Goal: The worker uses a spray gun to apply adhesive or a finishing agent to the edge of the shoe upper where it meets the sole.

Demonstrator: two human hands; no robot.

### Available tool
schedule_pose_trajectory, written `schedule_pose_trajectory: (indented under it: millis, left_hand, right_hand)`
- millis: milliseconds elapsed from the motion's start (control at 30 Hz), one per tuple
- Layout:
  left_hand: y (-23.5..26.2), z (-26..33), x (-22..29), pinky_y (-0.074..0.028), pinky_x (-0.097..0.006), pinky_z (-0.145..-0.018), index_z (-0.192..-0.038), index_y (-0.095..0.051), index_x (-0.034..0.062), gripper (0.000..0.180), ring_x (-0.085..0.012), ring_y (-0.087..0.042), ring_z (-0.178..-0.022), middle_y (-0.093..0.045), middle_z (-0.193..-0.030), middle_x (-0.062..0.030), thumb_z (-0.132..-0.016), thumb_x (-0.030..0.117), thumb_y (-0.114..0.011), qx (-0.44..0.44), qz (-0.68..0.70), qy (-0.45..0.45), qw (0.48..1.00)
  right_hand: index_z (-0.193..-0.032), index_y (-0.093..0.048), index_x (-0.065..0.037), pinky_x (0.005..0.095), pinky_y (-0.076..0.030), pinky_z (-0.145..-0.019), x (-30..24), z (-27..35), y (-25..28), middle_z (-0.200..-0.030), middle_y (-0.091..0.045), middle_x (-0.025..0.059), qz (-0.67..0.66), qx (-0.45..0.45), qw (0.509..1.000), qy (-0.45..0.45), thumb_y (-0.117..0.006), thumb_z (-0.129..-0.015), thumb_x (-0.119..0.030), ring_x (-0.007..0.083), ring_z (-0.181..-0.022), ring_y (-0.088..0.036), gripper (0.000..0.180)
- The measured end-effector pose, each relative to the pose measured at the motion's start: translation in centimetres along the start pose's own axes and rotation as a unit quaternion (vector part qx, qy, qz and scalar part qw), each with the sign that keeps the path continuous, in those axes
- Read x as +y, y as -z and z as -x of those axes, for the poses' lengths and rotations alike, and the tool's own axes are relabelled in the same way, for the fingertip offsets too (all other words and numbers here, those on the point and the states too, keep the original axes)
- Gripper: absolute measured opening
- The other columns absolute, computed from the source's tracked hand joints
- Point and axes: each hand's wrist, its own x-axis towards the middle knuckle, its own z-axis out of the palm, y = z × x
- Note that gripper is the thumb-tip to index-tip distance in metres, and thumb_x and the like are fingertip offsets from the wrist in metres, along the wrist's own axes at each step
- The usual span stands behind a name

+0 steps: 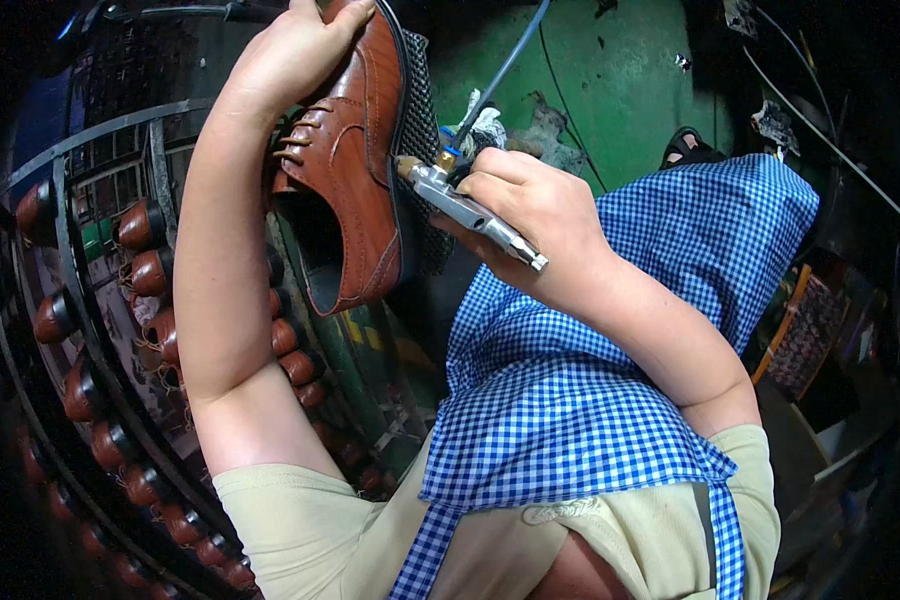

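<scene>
Here: left hand grips tan brogue leather shoe by toe, sole turned toward nozzle; right hand closed around silver metal air gun, tip near sole edge.

No packages, labels, signs or screens clearly in view. Only candidate: blurred boxy shapes at right edge, too dark to identify.
</scene>
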Motion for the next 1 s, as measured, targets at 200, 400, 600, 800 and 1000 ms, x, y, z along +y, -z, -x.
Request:
schedule_pose_trajectory:
  millis: [200, 400, 600, 800, 1000]
  left_hand:
    - [0.4, 0.1, 0.5, -0.046, -0.048, -0.109, -0.134, -0.051, -0.0138, 0.085, -0.0502, -0.058, -0.128, -0.058, -0.133, -0.0420, -0.100, 0.064, -0.048, -0.003, -0.006, 0.004, 1.000]
    - [0.0, -0.3, -0.3, -0.046, -0.049, -0.109, -0.135, -0.050, -0.0140, 0.086, -0.0511, -0.058, -0.128, -0.058, -0.133, -0.0418, -0.100, 0.064, -0.048, -0.009, 0.001, 0.006, 1.000]
    - [-1.1, -2.1, -1.7, -0.051, -0.046, -0.102, -0.127, -0.063, -0.0042, 0.087, -0.0444, -0.070, -0.114, -0.071, -0.118, -0.0320, -0.096, 0.076, -0.051, 0.039, -0.019, -0.070, 0.997]
    - [-0.3, 3.3, 2.3, -0.056, -0.050, -0.088, -0.122, -0.064, 0.0071, 0.057, -0.0402, -0.068, -0.104, -0.067, -0.112, -0.0190, -0.096, 0.057, -0.063, 0.132, -0.029, -0.263, 0.955]
    - [0.2, 13.0, 3.9, -0.055, -0.041, -0.091, -0.128, -0.067, 0.0152, 0.057, -0.0282, -0.064, -0.112, -0.064, -0.111, -0.0067, -0.074, 0.021, -0.083, 0.044, 0.015, -0.449, 0.892]
  right_hand:
    - [-0.089, -0.069, -0.007, 0.0365, -0.055, -0.061, -0.6, 0.6, 0.3, -0.085, -0.063, 0.0062, -0.008, -0.022, 1.000, -0.001, -0.084, -0.079, -0.014, 0.0256, -0.075, -0.067, 0.020]
    - [-0.092, -0.066, -0.010, 0.0382, -0.057, -0.067, -0.9, 1.7, 0.6, -0.091, -0.060, 0.0052, -0.008, -0.049, 0.999, -0.003, -0.077, -0.078, -0.019, 0.0259, -0.085, -0.066, 0.020]
    - [-0.099, -0.070, -0.006, 0.0364, -0.057, -0.069, 2.6, 1.9, 5.2, -0.097, -0.067, 0.0082, 0.091, 0.021, 0.995, -0.041, -0.085, -0.081, -0.014, 0.0275, -0.082, -0.070, 0.024]
    - [-0.095, -0.067, -0.005, 0.0394, -0.055, -0.070, 7.7, 1.7, 8.9, -0.098, -0.067, 0.0090, 0.238, 0.053, 0.961, -0.133, -0.080, -0.089, -0.014, 0.0313, -0.082, -0.069, 0.017]
    - [-0.096, -0.066, -0.006, 0.0396, -0.056, -0.071, 8.7, 2.8, 8.9, -0.098, -0.067, 0.0097, 0.216, 0.038, 0.972, -0.085, -0.081, -0.086, -0.014, 0.0319, -0.084, -0.070, 0.020]
